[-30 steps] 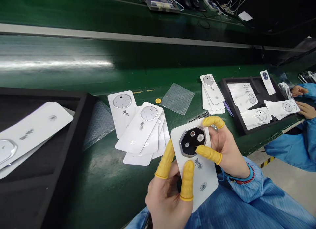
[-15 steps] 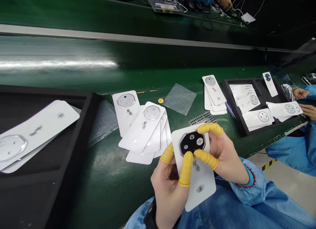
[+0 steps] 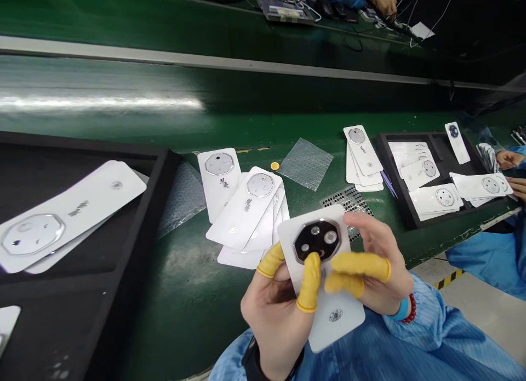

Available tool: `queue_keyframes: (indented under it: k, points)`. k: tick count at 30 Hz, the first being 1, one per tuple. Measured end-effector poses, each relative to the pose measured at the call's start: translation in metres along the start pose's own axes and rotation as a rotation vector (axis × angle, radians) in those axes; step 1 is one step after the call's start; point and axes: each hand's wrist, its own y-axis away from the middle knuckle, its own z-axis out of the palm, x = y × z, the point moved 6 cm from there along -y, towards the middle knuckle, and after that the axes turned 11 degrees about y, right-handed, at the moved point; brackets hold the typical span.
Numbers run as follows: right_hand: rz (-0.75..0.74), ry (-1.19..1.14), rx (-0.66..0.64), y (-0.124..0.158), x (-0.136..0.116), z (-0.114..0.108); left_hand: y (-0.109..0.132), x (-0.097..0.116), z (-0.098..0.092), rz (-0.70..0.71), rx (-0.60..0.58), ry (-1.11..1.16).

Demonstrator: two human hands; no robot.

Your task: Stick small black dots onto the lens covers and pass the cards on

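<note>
A white phone back cover (image 3: 336,293) is held tilted in front of me, with a black octagonal camera plate with round lenses (image 3: 317,240) near its top. My left hand (image 3: 283,304) is closed around its left edge, the yellow-cotted thumb pressing at the lower rim of the camera plate. My right hand (image 3: 376,263) is at the cover's right side, its two yellow-cotted fingers stretched out and a little blurred over the surface just below the plate. Whether they touch it I cannot tell. Behind that hand lies a clear sheet of small black dots (image 3: 347,197).
Several white covers (image 3: 242,211) lie fanned left of centre. Black trays with covers stand at the left (image 3: 135,249) and right (image 3: 405,206). Bubble wrap (image 3: 306,165), a yellow finger cot (image 3: 275,166) and more stacked covers (image 3: 364,151) lie farther back. Co-workers' hands (image 3: 509,159) show at the right edge.
My right fingers have come off the camera plate and its top right corner, shifting down and right. The left hand keeps its grip. The view has turned slightly left.
</note>
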Motion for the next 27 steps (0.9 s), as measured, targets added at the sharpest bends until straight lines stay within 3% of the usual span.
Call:
queue_keyframes:
  k: [2,6,8,12,15,22,27]
  points:
    - [-0.083,-0.027,-0.026,0.002,-0.004,-0.001,-0.002,-0.001,-0.002,-0.016,-0.019,-0.011]
    - [-0.087,0.014,-0.003,-0.005,-0.004,-0.003,-0.004,0.0,-0.001,-0.076,-0.095,-0.023]
    - [-0.091,0.037,-0.073,-0.012,-0.004,0.001,-0.003,0.003,-0.001,-0.065,-0.111,-0.021]
    - [-0.092,0.079,-0.333,-0.019,-0.001,0.011,-0.001,0.007,-0.002,0.027,-0.138,-0.043]
    - [-0.166,0.1,-0.339,-0.021,-0.003,0.01,-0.001,0.005,-0.001,0.063,-0.187,-0.043]
    - [-0.301,0.192,-0.292,-0.016,-0.004,0.013,-0.001,-0.009,-0.009,0.063,-0.147,0.033]
    - [-0.339,0.221,-0.414,-0.015,0.009,0.021,0.0,-0.037,-0.011,-0.111,-0.175,0.047]
